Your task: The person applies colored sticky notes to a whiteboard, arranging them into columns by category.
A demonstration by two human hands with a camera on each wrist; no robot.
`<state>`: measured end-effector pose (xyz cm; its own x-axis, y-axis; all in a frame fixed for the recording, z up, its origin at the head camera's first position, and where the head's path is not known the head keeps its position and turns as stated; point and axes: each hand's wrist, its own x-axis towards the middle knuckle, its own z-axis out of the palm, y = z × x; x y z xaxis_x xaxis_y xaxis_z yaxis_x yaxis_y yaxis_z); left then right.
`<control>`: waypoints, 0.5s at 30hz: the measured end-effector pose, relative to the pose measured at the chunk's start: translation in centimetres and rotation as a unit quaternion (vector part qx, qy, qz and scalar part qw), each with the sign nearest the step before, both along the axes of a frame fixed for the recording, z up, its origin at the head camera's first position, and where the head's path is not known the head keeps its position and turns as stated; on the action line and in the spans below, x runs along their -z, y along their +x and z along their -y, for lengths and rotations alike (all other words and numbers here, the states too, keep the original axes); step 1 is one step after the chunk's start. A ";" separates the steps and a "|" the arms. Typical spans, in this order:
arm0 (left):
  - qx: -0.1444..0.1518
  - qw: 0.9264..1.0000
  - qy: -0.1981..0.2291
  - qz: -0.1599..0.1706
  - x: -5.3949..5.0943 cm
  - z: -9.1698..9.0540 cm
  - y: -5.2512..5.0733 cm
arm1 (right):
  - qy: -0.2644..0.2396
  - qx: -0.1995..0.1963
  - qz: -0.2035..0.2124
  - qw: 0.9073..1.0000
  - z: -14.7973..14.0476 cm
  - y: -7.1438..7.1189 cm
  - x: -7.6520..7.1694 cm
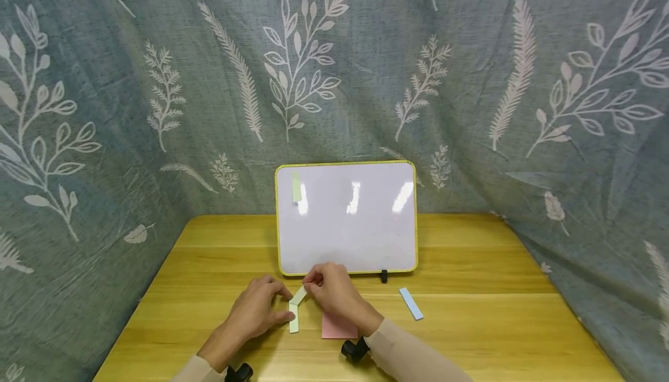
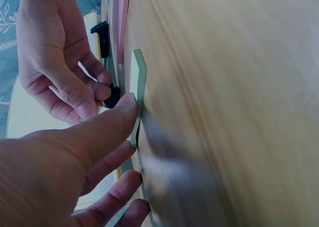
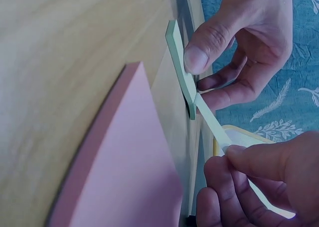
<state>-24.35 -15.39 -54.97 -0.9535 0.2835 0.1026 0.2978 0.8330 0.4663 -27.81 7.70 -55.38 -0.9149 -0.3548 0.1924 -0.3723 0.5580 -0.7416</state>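
A narrow pad of pale green sticky notes [image 1: 294, 320] lies on the wooden table in front of the whiteboard. My left hand [image 1: 256, 307] holds it, thumb [image 3: 197, 60] on its face and fingers at its far end. My right hand [image 1: 334, 290] pinches the free end of the top sticky note [image 3: 212, 121] between thumb and fingertips. That note is lifted at an angle and still meets the pad at one end. Beneath my right wrist sits a square pink sticky-note pad [image 1: 338, 328], partly covered.
A yellow-framed whiteboard [image 1: 345, 231] stands behind my hands, with one green sticky note [image 1: 296, 187] at its upper left. Its black foot [image 1: 384, 276] juts forward at lower right. A narrow blue pad [image 1: 411, 303] lies to the right. Patterned curtain [image 1: 366, 80] surrounds the table.
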 end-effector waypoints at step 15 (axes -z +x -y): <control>-0.001 1.000 -0.009 0.006 -0.2 -0.2 -0.2 | -0.029 0.049 0.021 0.998 -0.7 -0.7 0.2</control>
